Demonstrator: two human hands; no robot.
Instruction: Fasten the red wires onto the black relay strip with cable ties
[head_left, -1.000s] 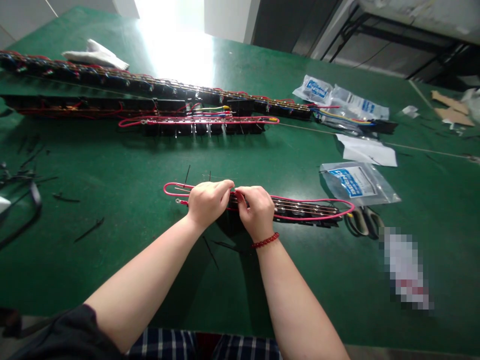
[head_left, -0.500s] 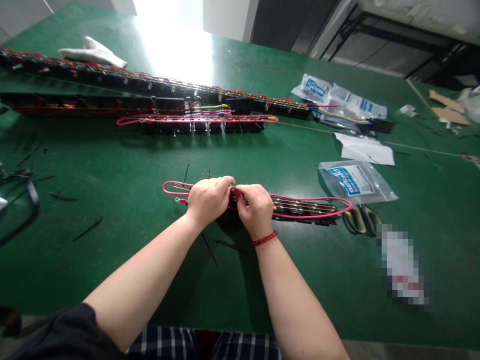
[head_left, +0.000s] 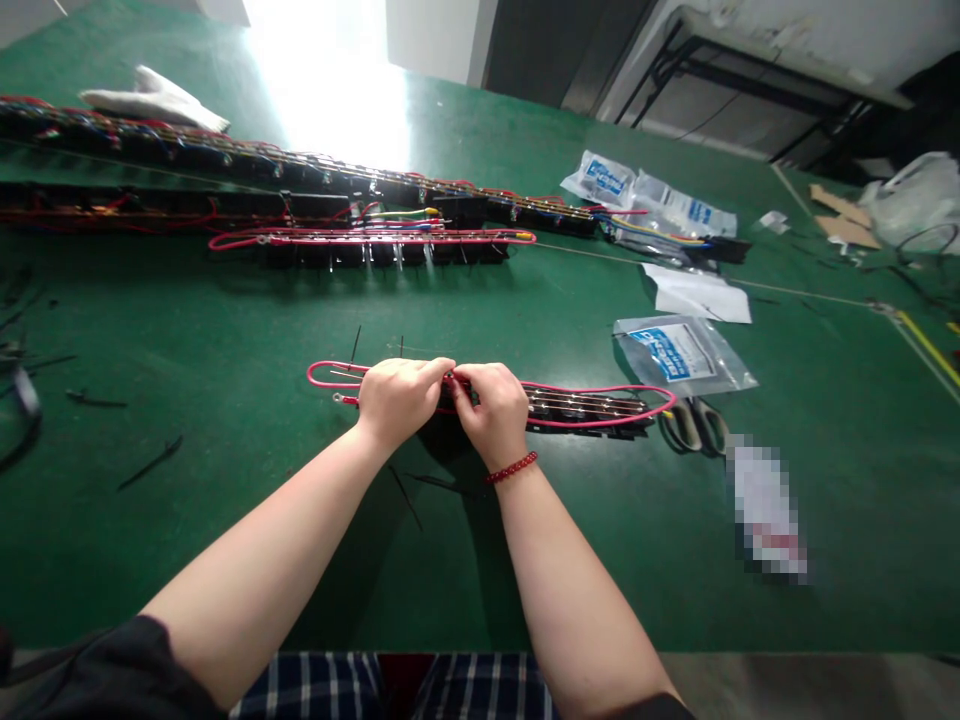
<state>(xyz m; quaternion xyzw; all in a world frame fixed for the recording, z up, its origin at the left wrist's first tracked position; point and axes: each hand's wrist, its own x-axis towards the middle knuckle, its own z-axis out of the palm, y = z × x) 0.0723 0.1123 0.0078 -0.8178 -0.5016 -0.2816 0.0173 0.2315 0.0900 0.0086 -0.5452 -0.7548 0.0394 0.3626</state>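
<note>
In front of me on the table lies a long black strip (head_left: pixel 585 405) with bare metal rods along its top. A red cable (head_left: pixel 651 397) loops around it lengthwise, and a ring terminal (head_left: pixel 337 398) shows at its left end. My left hand (head_left: pixel 397 397) is closed over the strip's left half, thumb and finger pressed together at the cable. Touching it at the fingertips, my right hand (head_left: pixel 495 405) pinches at the same spot, where a bit of red shows. Whether a thin tie is also held there is hidden. Black cable ties (head_left: pixel 355 345) stick up behind the left hand.
Behind lies a similar strip with a red cable (head_left: pixel 420 240), beside longer wired strips (head_left: pixel 247 155). At right are scissors (head_left: pixel 694 425), a clear plastic bag (head_left: pixel 686 355), white paper (head_left: pixel 697 293) and a blurred-out object (head_left: pixel 765 505). Loose black ties (head_left: pixel 150 462) lie at left.
The whole view has shifted, so the table and things appear further left. Both hands keep their place on the strip, fingertips still together; the grip looks nearly the same.
</note>
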